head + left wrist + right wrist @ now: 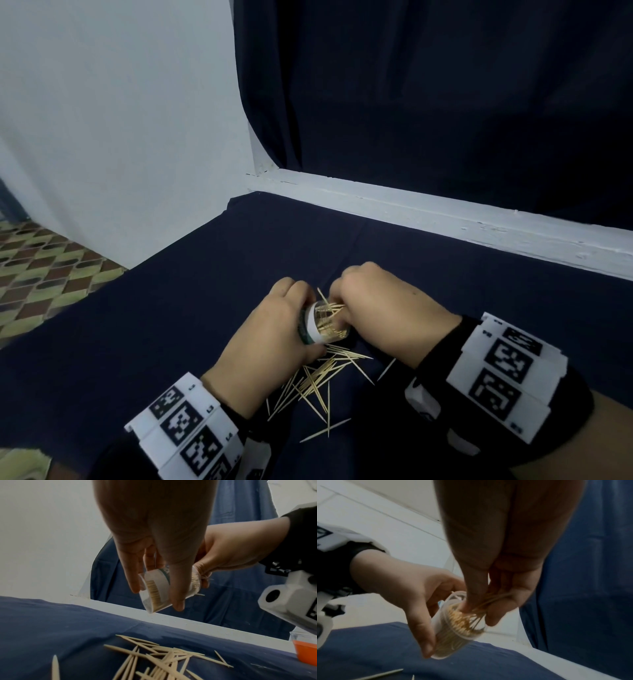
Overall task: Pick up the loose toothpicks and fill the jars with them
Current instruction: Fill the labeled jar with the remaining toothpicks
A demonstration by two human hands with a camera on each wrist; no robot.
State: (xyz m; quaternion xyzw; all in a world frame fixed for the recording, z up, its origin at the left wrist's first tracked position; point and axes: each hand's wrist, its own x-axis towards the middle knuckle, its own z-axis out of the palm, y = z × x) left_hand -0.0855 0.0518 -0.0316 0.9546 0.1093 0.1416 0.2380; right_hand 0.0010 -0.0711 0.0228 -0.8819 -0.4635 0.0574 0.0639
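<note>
Dark blue cloth [171,325] covers the desk in front of me, with a white ledge [445,212] along its far edge, a dark curtain [445,85] above that and a pale wall [120,120] to the left. My left hand [274,337] grips a small clear jar [317,325] with a white label, lifted off the cloth and tipped so its open mouth faces my right hand; in the left wrist view the thumb [176,588] runs down one side of the jar [159,586] and the other fingers [132,572] curl around the opposite side. It is already packed with toothpicks standing on end. My right hand [383,305] is at the mouth, fingers [498,609] bunched together and pinching a small bundle of toothpicks [481,605] whose ends sit inside the jar's [453,628] rim. Below my hands a loose scatter of toothpicks [318,380] lies crisscrossed on the cloth, with a few strays further out. At the right edge of the left wrist view stands a clear container with an orange lower part [305,650], near the ledge.
</note>
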